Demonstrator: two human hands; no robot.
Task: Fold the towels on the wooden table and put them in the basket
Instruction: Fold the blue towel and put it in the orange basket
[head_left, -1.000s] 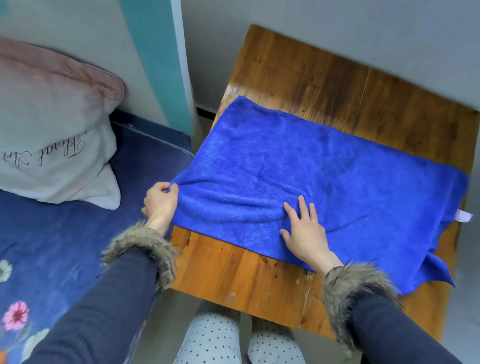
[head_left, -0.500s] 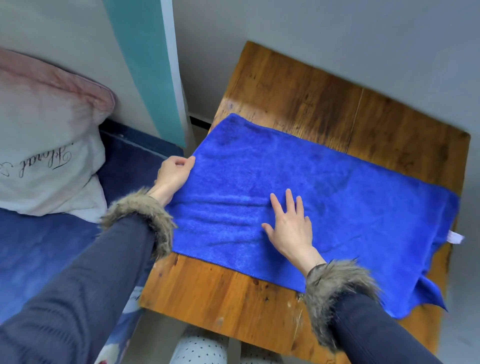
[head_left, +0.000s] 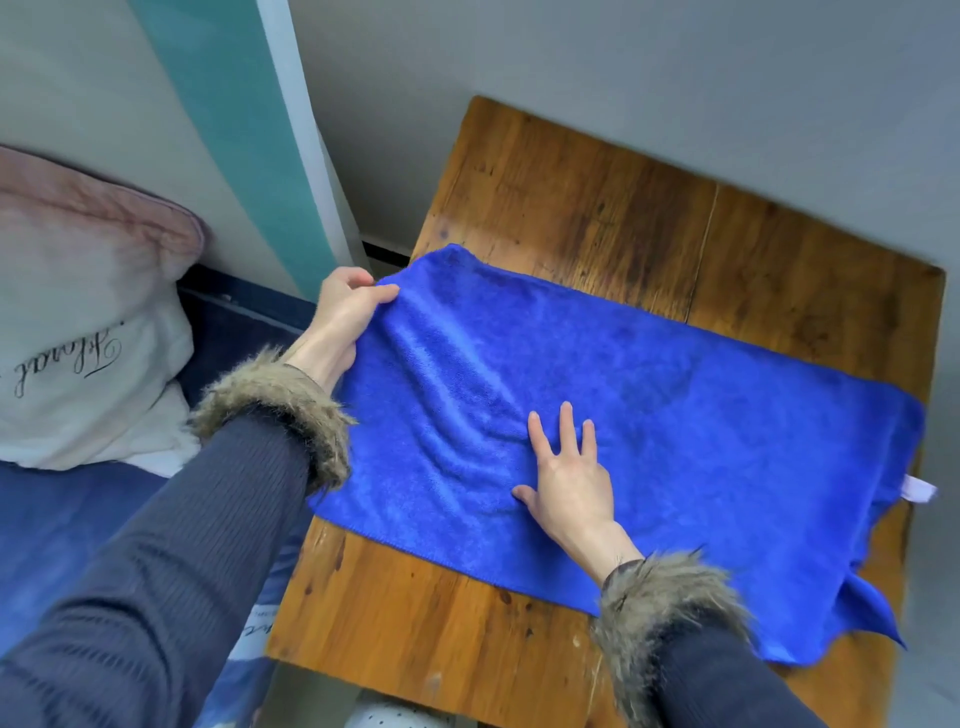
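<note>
Wooden table (head_left: 597, 218) against a grey wall; blue towel (head_left: 701, 415) lies spread across it. Left hand (head_left: 343, 317) has travelled up the towel's left edge and pinches it near the far corner. Right hand (head_left: 566, 478) presses flat, fingers straight. Folding looks imminent; no basket visible.

Beyond both hands: bare wood of table (head_left: 597, 208) seen betw. towel (head_left: 701, 415) & wall (head_left: 623, 78); wall blocks further reach.
Near side of right hand (head_left: 566, 483): strip of bare tabletop seen.
Left of left hand (head_left: 343, 312): room hemmed by pillow (head_left: 88, 312) & teal panel (head_left: 244, 145).
Betw. hands: only rumpled towel, low ridges.
</note>
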